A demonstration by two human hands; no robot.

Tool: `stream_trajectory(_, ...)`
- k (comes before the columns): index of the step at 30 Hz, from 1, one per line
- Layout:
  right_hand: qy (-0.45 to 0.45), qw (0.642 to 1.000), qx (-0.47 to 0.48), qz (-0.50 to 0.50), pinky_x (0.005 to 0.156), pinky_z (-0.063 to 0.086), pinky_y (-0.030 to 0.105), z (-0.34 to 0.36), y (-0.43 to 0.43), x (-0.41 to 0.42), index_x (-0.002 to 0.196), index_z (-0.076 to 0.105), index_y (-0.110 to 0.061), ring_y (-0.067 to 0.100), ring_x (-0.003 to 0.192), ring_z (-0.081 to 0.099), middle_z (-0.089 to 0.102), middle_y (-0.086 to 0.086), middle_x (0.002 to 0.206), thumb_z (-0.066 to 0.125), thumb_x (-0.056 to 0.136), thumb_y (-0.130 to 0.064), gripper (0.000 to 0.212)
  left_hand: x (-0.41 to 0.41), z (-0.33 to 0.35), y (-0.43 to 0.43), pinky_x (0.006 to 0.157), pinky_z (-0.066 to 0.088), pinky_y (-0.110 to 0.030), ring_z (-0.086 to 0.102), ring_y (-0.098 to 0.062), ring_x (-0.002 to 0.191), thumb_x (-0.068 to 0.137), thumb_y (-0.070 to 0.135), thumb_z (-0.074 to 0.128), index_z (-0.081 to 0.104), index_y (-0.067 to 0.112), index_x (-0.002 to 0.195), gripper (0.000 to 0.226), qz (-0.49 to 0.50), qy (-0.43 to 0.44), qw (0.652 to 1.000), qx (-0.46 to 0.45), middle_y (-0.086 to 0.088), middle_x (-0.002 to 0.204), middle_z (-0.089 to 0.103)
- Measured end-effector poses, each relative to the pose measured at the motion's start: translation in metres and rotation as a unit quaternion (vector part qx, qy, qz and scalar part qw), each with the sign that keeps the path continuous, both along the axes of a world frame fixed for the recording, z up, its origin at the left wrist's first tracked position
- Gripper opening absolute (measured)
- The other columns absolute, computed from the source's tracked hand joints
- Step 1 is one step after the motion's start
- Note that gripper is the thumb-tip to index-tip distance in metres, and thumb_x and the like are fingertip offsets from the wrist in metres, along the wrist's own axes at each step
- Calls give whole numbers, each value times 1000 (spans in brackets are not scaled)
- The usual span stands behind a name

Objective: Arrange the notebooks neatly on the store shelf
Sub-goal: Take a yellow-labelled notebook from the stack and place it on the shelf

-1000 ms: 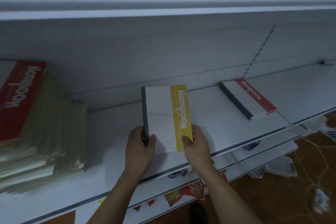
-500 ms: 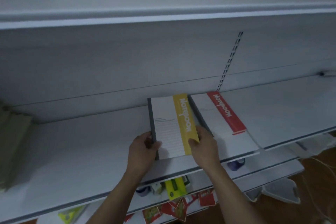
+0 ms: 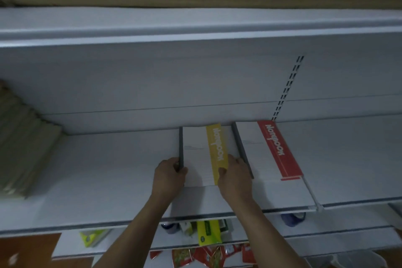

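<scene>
Fingers of the left hand curl round the yellow notebook at its spine, right hand pinching its near edge — lengthwise front-to-back, red notebook just rightward.

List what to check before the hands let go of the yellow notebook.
1. Yellow notebook lies flat on shelf: ok.
2. Left hand grips its spine, right hand its near corner: ok.
3. Red notebook alongside, spines facing the same way: ok.
4. Touching or apart: cannot tell, right hand covers the seam.
5. Stack at left tidy: cannot tell, blurred.
</scene>
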State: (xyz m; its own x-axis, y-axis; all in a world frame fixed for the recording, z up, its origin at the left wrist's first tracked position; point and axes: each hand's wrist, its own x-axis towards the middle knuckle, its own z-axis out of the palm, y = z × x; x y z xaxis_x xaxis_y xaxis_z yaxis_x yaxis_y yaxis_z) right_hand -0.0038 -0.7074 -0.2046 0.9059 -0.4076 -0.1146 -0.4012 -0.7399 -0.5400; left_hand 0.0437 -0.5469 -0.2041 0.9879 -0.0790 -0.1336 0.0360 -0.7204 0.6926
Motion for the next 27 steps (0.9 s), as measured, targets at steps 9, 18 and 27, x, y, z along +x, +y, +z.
stream_trajectory(9,14,1000,-25,-8,99,34,31,-2,5,4,138,38,-4,29,122,38,42,16,132,38,100,-19,41,6,-4,-6,83,36,-19,57,-32,100,93,14,57,59,3,123,32,11,26,1000,8,-16,114,49)
stream_trajectory(18,-10,999,-53,-6,101,33,34,-8,4,2,138,39,-4,30,119,40,46,17,128,42,97,-19,44,-4,-10,3,85,47,-39,51,-36,110,93,29,54,58,10,121,34,-7,-48,995,88,-15,118,53)
stream_trajectory(27,-129,989,-37,62,104,35,44,21,35,11,141,44,-8,35,128,40,47,17,139,62,86,-41,67,-18,22,72,80,52,-40,60,-35,99,84,47,50,66,9,118,52,20,-142,974,176,-14,108,67)
